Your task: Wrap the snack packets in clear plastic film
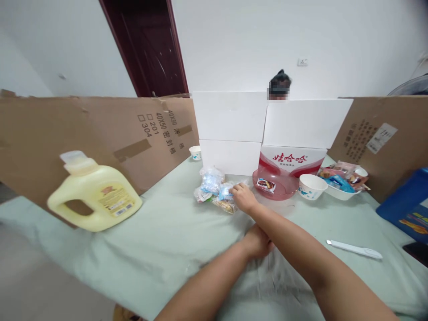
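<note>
My right hand (243,197) reaches forward over the pale green cloth and rests on a small pile of wrapped snack packets (214,189), with its fingers curled onto the nearest packet. My left hand (257,241) lies lower and closer to me, partly hidden under my right forearm. It seems to press on a clear plastic bag (277,276) lying on the cloth; its fingers do not show. A pink transparent bowl (277,183) with one packet inside stands just right of the pile.
A yellow detergent jug (94,194) stands at the left. Cardboard sheets (83,133) and white boxes (230,118) wall off the back. A white bowl (311,186), a dish of snacks (344,180), a white pen-like tool (355,250) and a blue box (406,207) lie right. A person's head shows behind the boxes.
</note>
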A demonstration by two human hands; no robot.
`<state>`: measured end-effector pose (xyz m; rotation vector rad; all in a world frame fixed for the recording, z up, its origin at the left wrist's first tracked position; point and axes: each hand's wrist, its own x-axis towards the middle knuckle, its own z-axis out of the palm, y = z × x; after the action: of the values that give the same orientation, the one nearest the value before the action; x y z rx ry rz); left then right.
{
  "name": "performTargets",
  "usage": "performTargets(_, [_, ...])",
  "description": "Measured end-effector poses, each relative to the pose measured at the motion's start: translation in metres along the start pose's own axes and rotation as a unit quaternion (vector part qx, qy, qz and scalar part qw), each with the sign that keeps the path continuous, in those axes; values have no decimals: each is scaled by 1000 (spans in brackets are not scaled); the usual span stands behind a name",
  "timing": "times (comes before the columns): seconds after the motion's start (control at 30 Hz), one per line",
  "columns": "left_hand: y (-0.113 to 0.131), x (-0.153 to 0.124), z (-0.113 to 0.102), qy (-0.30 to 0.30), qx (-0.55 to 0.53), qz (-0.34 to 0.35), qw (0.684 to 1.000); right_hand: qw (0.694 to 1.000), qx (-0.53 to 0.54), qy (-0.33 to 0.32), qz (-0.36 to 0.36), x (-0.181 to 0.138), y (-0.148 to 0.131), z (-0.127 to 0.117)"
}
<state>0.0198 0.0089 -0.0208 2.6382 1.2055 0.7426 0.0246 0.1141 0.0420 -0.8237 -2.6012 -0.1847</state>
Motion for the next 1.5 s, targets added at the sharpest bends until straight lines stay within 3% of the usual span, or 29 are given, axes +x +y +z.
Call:
performTargets(0.1, [-3, -3, -3, 1, 1, 5, 1000, 1000, 0, -9, -10, -13, 6, -15])
performTargets(0.17, [1, -6, -4, 24, 6, 27, 999, 1000, -6, -3, -8, -39, 14, -33])
performTargets(0.27, [16, -15, -6, 117, 27, 111, 987, 999, -31, 16, -4, -100, 26, -60])
performTargets(0.33, [27, -19, -8, 182, 34, 132, 974, 999, -51, 14, -13, -145, 32, -72])
performTargets(0.43, [34, -17, -9, 232, 9, 46, 972, 997, -47, -30, -50, -200, 33, -74])
performTargets(0.5, [31, -11, -6, 221, -18, -14, 975, 996, -27, -45, -67, -220, 28, -67])
performTargets(0.63, [17, -6, 2, 119, -10, 11, 993, 994, 50, -30, -97, -225, 12, -59])
performTargets(0.77, [11, -8, 4, 68, 17, 22, 997, 980, 174, -24, -89, -227, 15, -82])
performTargets(0.83, [11, -9, 4, 85, 9, 18, 996, 981, 193, -9, -7, -237, 33, -99])
performTargets(0.9, [13, -9, 4, 101, 4, 18, 995, 983, 134, -18, 123, -253, 59, -111])
performTargets(0.97, [15, -9, 3, 108, -6, 22, 994, 962, 20, -87, 258, -269, 86, -116])
performTargets(1.03, [18, -9, 2, 102, -27, 34, 994, 927, -53, -168, 332, -279, 105, -114])
performTargets(1.1, [20, -9, 0, 88, -45, 49, 994, 920, -69, -200, 331, -280, 110, -109])
performTargets(1.13, [21, -9, 0, 80, -49, 54, 994, 929, -59, -185, 316, -277, 105, -106])
performTargets(1.3, [20, -10, 2, 76, -61, 41, 994, 981, 39, -13, 191, -250, 48, -94])
performTargets(1.4, [17, -11, 6, 101, -84, 21, 991, 989, 23, -51, 138, -241, 27, -92])
performTargets(1.5, [16, -11, 7, 106, -89, 10, 990, 978, 10, -99, 182, -246, 41, -97])
